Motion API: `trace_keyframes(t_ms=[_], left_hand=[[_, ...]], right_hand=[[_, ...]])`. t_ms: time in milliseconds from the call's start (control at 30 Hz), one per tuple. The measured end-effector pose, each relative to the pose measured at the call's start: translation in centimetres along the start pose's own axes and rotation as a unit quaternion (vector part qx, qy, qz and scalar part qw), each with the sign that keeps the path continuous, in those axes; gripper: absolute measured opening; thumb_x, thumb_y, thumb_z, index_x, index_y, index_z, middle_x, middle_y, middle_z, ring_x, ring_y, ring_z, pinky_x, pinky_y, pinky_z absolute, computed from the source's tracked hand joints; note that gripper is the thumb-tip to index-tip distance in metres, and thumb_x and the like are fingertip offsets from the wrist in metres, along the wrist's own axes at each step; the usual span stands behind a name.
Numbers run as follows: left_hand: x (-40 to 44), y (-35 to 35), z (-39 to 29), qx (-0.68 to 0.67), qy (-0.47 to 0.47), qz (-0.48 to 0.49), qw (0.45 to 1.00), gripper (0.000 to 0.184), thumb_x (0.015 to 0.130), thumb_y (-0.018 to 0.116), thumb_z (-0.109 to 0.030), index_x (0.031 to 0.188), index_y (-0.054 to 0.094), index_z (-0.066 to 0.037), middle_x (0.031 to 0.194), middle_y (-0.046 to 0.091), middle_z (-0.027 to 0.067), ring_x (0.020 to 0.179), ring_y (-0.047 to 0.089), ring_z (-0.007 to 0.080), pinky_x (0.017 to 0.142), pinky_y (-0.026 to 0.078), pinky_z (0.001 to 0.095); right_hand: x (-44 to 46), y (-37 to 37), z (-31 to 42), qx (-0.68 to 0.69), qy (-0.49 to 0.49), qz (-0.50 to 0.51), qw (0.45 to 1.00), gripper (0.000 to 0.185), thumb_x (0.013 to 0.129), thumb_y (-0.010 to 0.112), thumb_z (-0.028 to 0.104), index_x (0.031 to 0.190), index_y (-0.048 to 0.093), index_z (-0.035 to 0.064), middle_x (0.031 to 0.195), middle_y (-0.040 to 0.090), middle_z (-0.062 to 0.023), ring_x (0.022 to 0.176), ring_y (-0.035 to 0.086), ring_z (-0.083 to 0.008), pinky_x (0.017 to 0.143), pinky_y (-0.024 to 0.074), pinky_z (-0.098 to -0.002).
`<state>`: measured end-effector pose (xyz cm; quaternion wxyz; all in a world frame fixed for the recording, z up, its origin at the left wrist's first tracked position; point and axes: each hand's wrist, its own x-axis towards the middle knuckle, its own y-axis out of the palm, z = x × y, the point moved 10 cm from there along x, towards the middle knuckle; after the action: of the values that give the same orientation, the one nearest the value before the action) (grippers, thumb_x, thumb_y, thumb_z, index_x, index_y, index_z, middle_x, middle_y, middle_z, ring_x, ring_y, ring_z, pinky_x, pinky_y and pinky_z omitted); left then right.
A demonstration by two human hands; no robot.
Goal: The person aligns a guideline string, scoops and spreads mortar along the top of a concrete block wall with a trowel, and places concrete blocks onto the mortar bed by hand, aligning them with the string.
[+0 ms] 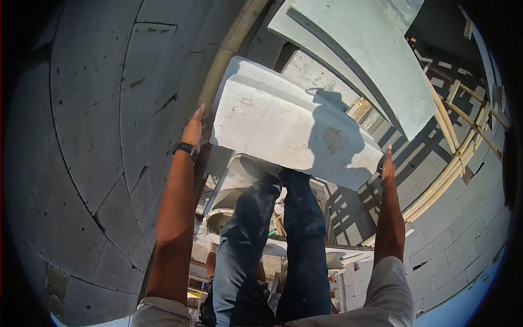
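Note:
A long pale concrete block [272,117] spans the space in front of my legs, its right end lower in the view. My left hand [193,128] presses against its left end, the wristwatch showing below. At the opposite end my right hand [387,167] has its palm on the block, fingers pointing up. Both hands hold the block between them. A shadow of a head and shoulders falls on its right half. Beyond it lie larger pale slabs [365,54], one on another.
A grey block wall [92,136] rises close on the left, with a bamboo pole [231,43] beside it. Bamboo poles [441,180] and another block wall [457,240] stand at the right. Far below, between my legs, are a round container [219,219] and parts of another person.

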<state>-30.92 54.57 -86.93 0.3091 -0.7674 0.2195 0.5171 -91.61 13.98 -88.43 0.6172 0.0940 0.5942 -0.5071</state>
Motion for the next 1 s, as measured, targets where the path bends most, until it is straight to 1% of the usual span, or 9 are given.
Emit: trace_keyframes(t_ms=[33,67,333,567,633,700,800,900,1000], left_hand=[[-0.1,1.9,-0.6,0.091,-0.022,-0.017,0.995,0.082,0.097,0.045,-0.066,0.157,0.033,-0.011,0.161,0.033,0.0143,0.146,0.033,0.035,0.117,0.027,0.0522],[0.8,3.7,-0.6,0.058,-0.031,0.0,0.998,0.079,0.098,0.044,-0.065,0.155,0.037,-0.011,0.16,0.036,0.0134,0.145,0.034,0.0325,0.117,0.027,0.0491],[-1.9,2.9,-1.5,-0.006,0.105,-0.018,0.994,0.074,0.101,0.043,-0.059,0.148,0.047,-0.002,0.152,0.047,0.012,0.139,0.044,0.0252,0.116,0.03,0.0364],[-4.5,2.0,-7.1,-0.266,0.13,0.143,0.944,0.073,0.102,0.04,-0.062,0.139,0.056,-0.001,0.138,0.06,0.0135,0.128,0.056,0.0244,0.109,0.04,0.0375],[2.1,1.9,-5.8,-0.326,0.103,0.306,0.889,0.064,0.105,0.04,-0.054,0.141,0.052,-0.002,0.136,0.061,0.0149,0.122,0.061,0.0271,0.106,0.047,0.0411],[0.1,3.3,-7.9,-0.388,0.088,0.309,0.864,0.067,0.103,0.041,-0.057,0.137,0.055,-0.002,0.134,0.062,0.0144,0.119,0.062,0.0265,0.102,0.05,0.0412],[-1.3,0.8,-8.0,-0.262,0.142,0.165,0.94,0.071,0.1,0.044,-0.062,0.138,0.054,-0.002,0.134,0.062,0.0146,0.117,0.063,0.0268,0.101,0.05,0.0418],[-0.9,0.7,-6.5,-0.319,0.126,0.151,0.927,0.082,0.094,0.048,-0.069,0.14,0.051,-0.001,0.134,0.061,0.0176,0.12,0.062,0.028,0.103,0.048,0.0421],[-1.5,0.6,-4.6,-0.461,0.084,0.131,0.874,0.086,0.094,0.047,-0.07,0.146,0.046,0.0,0.144,0.054,0.0161,0.132,0.052,0.0312,0.109,0.041,0.0463]], right_hand=[[0.3,3.7,-2.3,0.184,0.158,0.145,0.959,0.087,0.088,0.056,0.073,0.131,0.06,-0.0029,0.124,0.067,-0.0188,0.119,0.062,-0.0319,0.104,0.0459,-0.0426],[-0.5,5.0,-1.7,0.128,0.178,0.163,0.962,0.084,0.086,0.061,0.069,0.135,0.058,0.0004,0.125,0.067,-0.0131,0.11,0.067,-0.0299,0.098,0.0508,-0.0415],[-0.8,2.0,-2.7,0.18,0.099,0.121,0.971,0.068,0.088,0.072,0.044,0.136,0.055,-0.0006,0.128,0.065,-0.0121,0.11,0.066,-0.0258,0.094,0.0526,-0.0388],[-13.8,-0.5,0.6,0.348,-0.075,0.051,0.933,0.058,0.092,0.071,0.027,0.138,0.051,-0.0029,0.128,0.062,-0.0131,0.115,0.062,-0.0278,0.099,0.0484,-0.0405],[-15.1,0.5,1.7,0.352,-0.142,0.059,0.923,0.056,0.092,0.07,0.025,0.138,0.05,-0.0014,0.127,0.061,-0.0126,0.114,0.06,-0.0255,0.097,0.0487,-0.0396],[-13.5,0.9,-1.2,0.384,-0.085,-0.023,0.919,0.056,0.092,0.069,0.024,0.138,0.05,-0.002,0.126,0.06,-0.0141,0.113,0.06,-0.0248,0.096,0.0484,-0.0385],[-16.3,3.5,2.0,0.33,-0.114,0.039,0.936,0.062,0.09,0.071,0.023,0.141,0.047,-0.0048,0.129,0.058,-0.0164,0.115,0.059,-0.0261,0.097,0.0476,-0.0376],[-13.0,-0.5,-1.5,0.106,-0.056,-0.167,0.979,0.067,0.089,0.072,0.024,0.142,0.046,-0.0076,0.133,0.057,-0.0202,0.117,0.059,-0.0284,0.099,0.0468,-0.0371],[-28.1,9.6,16.6,-0.324,-0.483,-0.274,0.766,0.08,0.085,0.075,0.029,0.147,0.037,-0.0059,0.148,0.041,-0.0291,0.136,0.04,-0.0465,0.112,0.0308,-0.0546]])
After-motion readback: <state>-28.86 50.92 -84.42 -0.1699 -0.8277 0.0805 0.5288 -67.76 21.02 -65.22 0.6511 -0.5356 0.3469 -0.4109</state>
